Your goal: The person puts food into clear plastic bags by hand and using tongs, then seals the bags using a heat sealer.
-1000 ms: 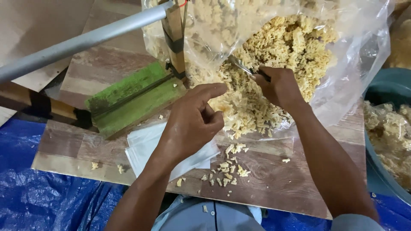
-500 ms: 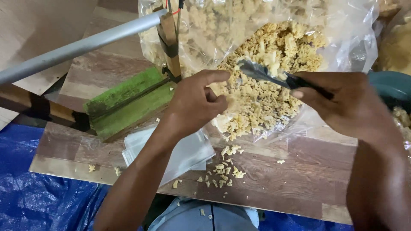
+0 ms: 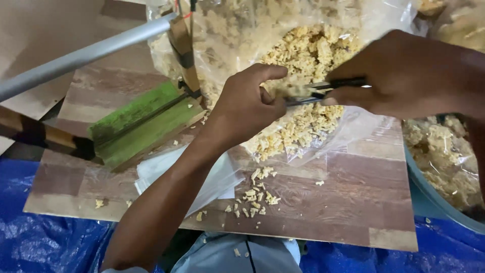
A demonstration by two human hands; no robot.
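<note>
Tongs (image 3: 323, 91), dark and slim, cross the mouth of a clear plastic bag (image 3: 364, 126) heaped with pale yellow crumbly snack pieces (image 3: 308, 50). The right hand (image 3: 404, 76) comes in from three o'clock, its grip closed around the tongs' handles. The left hand (image 3: 247, 106) rises from seven o'clock, fingers curled and closed near the tongs' tips at the bag's edge; whether it pinches plastic or snack I cannot tell. Loose crumbs (image 3: 257, 194) lie on the wood-grain worktop (image 3: 353, 202) at six o'clock of the bag. A green block (image 3: 141, 124) sits at nine o'clock, under a grey metal bar (image 3: 86, 55). A teal basin (image 3: 429, 197) of more snack stands at four o'clock, above blue tarpaulin (image 3: 45, 237).
</note>
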